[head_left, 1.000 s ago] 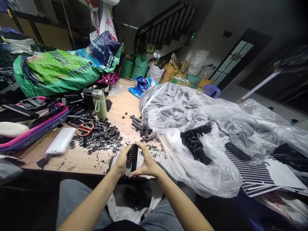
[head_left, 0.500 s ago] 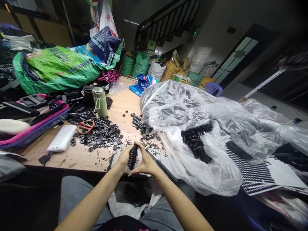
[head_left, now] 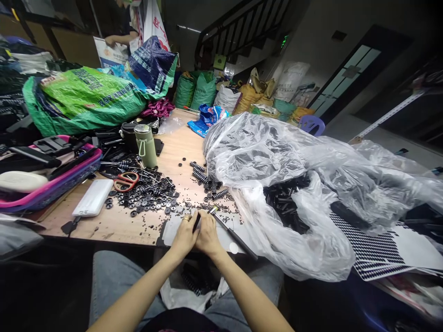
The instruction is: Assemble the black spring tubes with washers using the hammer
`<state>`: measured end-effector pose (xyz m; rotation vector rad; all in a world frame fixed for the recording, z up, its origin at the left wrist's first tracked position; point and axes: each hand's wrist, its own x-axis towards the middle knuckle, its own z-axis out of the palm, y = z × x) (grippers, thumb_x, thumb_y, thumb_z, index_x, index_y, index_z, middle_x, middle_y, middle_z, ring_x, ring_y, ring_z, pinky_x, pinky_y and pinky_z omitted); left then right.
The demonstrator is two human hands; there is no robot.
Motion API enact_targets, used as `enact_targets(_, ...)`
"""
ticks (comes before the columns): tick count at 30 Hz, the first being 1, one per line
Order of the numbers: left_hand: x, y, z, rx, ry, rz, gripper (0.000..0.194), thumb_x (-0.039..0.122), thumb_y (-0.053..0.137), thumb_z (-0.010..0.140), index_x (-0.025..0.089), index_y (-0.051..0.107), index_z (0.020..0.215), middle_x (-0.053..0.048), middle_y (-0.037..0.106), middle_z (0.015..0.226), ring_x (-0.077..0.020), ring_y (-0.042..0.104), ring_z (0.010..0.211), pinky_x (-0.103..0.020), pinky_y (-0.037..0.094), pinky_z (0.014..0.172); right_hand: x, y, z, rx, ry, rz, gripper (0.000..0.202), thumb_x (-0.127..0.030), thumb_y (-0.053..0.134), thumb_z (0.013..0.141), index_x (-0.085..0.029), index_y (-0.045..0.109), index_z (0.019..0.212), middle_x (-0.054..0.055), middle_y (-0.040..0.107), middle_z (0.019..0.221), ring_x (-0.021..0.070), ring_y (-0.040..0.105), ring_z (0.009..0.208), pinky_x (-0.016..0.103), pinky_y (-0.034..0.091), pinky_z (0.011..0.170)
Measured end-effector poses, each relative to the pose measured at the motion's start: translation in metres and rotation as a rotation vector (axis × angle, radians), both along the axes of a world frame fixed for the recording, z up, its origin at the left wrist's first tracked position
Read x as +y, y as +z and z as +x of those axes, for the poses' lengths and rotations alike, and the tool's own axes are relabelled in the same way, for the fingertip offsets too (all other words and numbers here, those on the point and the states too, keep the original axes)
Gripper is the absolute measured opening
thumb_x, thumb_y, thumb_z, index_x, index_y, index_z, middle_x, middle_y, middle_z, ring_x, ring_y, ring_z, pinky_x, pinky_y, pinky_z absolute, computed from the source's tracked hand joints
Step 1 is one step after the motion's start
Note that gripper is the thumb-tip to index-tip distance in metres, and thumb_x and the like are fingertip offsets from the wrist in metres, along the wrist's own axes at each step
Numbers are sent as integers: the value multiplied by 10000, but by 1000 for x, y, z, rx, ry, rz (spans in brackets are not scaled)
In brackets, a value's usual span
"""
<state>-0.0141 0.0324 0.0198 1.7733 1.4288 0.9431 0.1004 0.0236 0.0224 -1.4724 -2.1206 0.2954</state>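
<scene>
Above the table [head_left: 175, 146], both hands [head_left: 185, 236] have closed around the black piece [head_left: 197, 222].

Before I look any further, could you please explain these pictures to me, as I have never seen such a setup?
There is no machine at work here; these are a person's bare left hand and right hand, seen by a camera worn on the head that looks forward and down. The left hand holds a narrow black piece, mostly hidden from view; whether the right hand, close against it, grips too is unclear. A hammer lies beside the right hand. On the wooden tabletop are black discs, red-handled scissors and a green bottle. On the right, black parts show at the opening of a clear plastic bag.
</scene>
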Motion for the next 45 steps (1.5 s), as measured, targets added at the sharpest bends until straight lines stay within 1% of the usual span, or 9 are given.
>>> enact_targets(4,-1,-17,-13,440,-145,226,436,58,370,766,152,451,1184,-109,564,980,-185,519,907,-331,426,780,-8,-1,41,-235,-204,-55,632,-330,591,652,-127,348,1199,167,412,1203,292,364,1126,426,322,893)
enact_targets(9,2,-12,-33,729,-166,444,426,41,371,770,197,490,1148,-96,595,951,-194,528,877,-333,394,708,-18,17,90,-428,-465,-244,205,-330,393,838,-160,507,817,105,568,842,239,546,801,329,393,674)
enact_targets(15,2,-9,-32,810,-121,460,405,59,353,789,187,487,1149,-95,606,958,-210,533,882,-369,374,715,-33,38,53,-49,-325,-285,332,-361,155,907,-196,438,851,5,547,639,147,540,571,222,334,518)
enact_targets(20,-1,-12,-24,842,-103,412,403,89,320,808,169,460,1177,-106,599,1008,-213,533,902,-407,363,792,-35,39,35,-153,-276,-396,331,-376,204,897,-192,447,767,0,509,538,155,508,495,226,275,474)
enact_targets(26,-4,-19,-1,778,-95,387,526,357,318,820,56,354,1249,-177,398,1277,-257,285,1218,-445,196,995,-35,92,11,219,-197,-219,317,-365,204,897,-197,398,711,-33,439,539,106,433,467,203,294,472)
enact_targets(30,8,-20,2,686,-57,310,422,122,304,800,90,401,1210,-144,508,1152,-219,424,1101,-385,314,934,-38,113,-6,302,-89,-192,302,-349,246,889,-196,408,686,-42,415,530,89,404,454,193,304,464)
enact_targets(34,13,-16,4,584,-27,236,375,83,306,787,153,499,1100,-102,572,966,-227,490,958,-390,393,835,-34,110,-10,231,-46,-163,292,-338,265,887,-194,455,717,-18,484,583,102,455,507,199,322,480)
enact_targets(38,7,-16,12,524,-12,192,403,107,310,790,148,444,1168,-119,521,1082,-242,446,1021,-398,369,870,-31,96,-12,90,2,-249,300,-350,253,893,-197,466,748,2,535,631,130,505,561,218,338,521)
enact_targets(45,9,-41,31,498,50,185,474,46,312,794,167,360,1250,-122,466,1190,-248,389,1137,-458,292,948,-41,87,-23,-47,-21,-280,342,-353,198,904,-197,467,762,28,581,659,158,551,583,232,346,531)
